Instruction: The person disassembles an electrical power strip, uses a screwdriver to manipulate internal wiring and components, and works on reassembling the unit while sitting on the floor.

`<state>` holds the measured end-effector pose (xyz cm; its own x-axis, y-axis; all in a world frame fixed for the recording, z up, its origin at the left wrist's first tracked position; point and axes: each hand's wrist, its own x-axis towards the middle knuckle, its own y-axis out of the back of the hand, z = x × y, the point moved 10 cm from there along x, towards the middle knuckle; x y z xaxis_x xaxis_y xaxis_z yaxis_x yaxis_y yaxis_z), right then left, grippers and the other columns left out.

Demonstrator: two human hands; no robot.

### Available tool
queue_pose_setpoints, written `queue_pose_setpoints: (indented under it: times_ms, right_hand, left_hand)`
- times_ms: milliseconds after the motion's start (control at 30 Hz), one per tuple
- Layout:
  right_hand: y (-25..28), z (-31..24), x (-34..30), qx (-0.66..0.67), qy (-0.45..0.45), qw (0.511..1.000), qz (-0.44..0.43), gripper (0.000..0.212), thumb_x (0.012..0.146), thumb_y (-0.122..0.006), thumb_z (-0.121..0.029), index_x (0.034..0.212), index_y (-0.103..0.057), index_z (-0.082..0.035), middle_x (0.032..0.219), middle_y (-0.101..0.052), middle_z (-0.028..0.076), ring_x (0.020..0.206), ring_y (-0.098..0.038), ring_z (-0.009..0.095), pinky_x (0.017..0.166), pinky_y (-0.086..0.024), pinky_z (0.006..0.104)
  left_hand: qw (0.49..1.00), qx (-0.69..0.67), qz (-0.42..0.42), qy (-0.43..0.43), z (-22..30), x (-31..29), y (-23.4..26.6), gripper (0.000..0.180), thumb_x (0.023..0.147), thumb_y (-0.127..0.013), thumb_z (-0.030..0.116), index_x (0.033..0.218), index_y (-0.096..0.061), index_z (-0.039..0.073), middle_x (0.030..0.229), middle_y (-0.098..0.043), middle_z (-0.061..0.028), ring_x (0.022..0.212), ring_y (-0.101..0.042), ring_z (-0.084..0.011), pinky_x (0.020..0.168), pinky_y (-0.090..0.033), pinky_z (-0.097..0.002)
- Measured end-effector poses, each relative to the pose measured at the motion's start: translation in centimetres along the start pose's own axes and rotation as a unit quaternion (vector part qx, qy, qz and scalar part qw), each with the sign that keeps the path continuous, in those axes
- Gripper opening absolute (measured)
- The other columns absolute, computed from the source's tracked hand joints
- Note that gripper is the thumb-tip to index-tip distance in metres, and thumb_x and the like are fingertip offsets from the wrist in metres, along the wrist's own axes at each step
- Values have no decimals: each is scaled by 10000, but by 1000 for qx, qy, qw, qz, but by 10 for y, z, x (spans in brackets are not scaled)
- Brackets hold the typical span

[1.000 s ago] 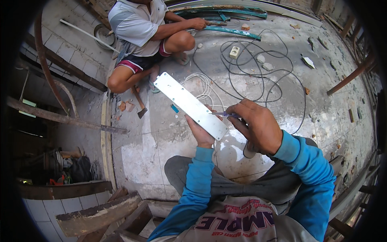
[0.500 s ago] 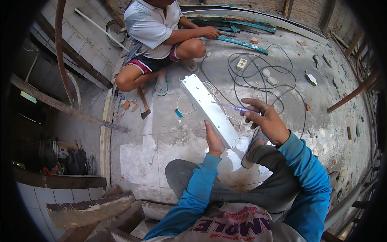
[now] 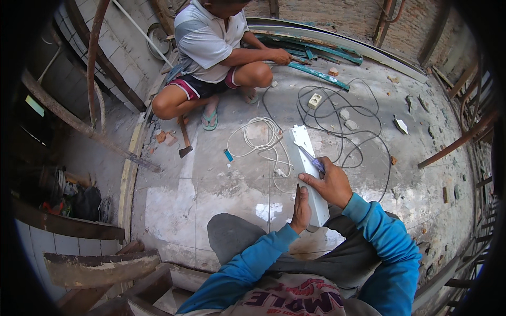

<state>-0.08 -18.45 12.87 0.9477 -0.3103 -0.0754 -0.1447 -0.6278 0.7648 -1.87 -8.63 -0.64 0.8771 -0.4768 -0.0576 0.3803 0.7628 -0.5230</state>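
My left hand (image 3: 301, 211) is closed around the near end of a long white power strip (image 3: 316, 203), its thumb up along the side. The strip is held over my lap, tilted away from me, with a narrow side and the pale back with small holes showing. My right hand (image 3: 336, 183) grips a screwdriver (image 3: 318, 165) with a clear purple handle, and its thumb and fingers also lie against the strip. The screwdriver's shaft lies along the strip, its tip near the far end. A coiled white cable (image 3: 256, 138) lies on the floor beyond the strip.
Another person (image 3: 211, 42) squats ahead, holding a teal metal bar (image 3: 321, 76). A hatchet (image 3: 185, 151), a blue lighter (image 3: 228, 155), a white socket block (image 3: 314, 101) and a tangled black cable (image 3: 363, 129) lie on the floor. Rubble is scattered right; wooden beams (image 3: 105, 268) stand lower left.
The power strip has turned onto its side and moved right and nearer to me. My right hand has come in from the side to touch it, the screwdriver still in its grip.
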Motion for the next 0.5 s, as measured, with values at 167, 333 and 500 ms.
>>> queue_pose_setpoints:
  times_ms: [167,333,500]
  right_hand:
    - [-3,18,5,-32,22,999,22,780,784,-748,-619,1033,-582,102,745,-659,251,668,-689,369,615,-534,432]
    - [-2,22,6,-3,24,999,30,696,787,-764,-552,969,-596,98,714,-647,233,641,-677,333,600,-526,416]
    - [1,29,7,26,-13,1000,10,675,788,-760,-523,959,-587,107,742,-654,269,672,-688,385,632,-540,449]
  left_hand:
    - [998,-27,-24,42,-22,-6,-6,681,1063,-362,528,1520,-294,28,1342,-501,-123,1161,-522,-190,974,-435,-321]
    - [997,-52,-14,57,-28,-7,-7,667,1058,-379,539,1492,-340,34,1267,-544,-106,1079,-558,-169,917,-462,-306]
    - [995,-43,-24,87,-6,-3,-12,646,1054,-378,551,1442,-398,34,1166,-586,-88,981,-597,-155,840,-494,-298]
